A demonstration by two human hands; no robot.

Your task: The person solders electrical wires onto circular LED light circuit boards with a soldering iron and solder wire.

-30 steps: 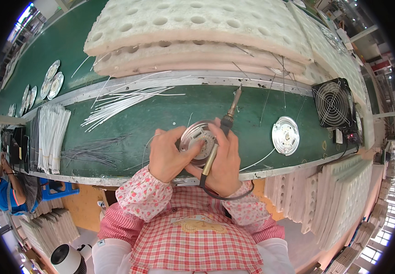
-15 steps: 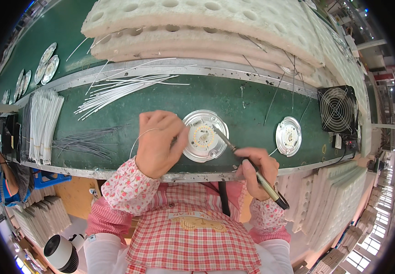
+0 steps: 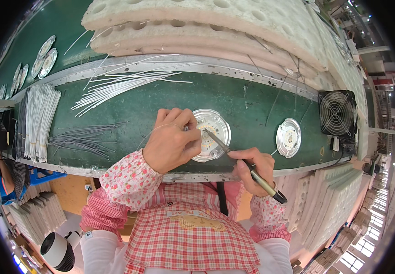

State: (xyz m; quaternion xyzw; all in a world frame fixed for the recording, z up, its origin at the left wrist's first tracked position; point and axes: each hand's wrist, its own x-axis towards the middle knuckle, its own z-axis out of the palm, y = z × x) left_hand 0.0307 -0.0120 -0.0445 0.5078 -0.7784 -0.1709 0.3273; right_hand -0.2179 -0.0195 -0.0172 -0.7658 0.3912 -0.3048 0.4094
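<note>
In the head view, I see the right hand [image 3: 255,170] clamped on a soldering iron [image 3: 221,144] — long axis slanting, tip pointing away and leftward over the round metal disc [image 3: 217,121] — and the left hand [image 3: 171,142] at that disc's left edge, fingers pinched together on thin wire [image 3: 153,130].

Bench [image 3: 252,116] open between disc [image 3: 219,125] at hands [image 3: 170,145] and rightmost disc [image 3: 289,137]; foam slabs [image 3: 197,42] block behind, fan [image 3: 337,113] right.

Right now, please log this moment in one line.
Left hand: holds thin grey wire | Right hand: holds gold-handled soldering iron, tip over round silver metal disc | Rest: second silver disc, green table
</note>
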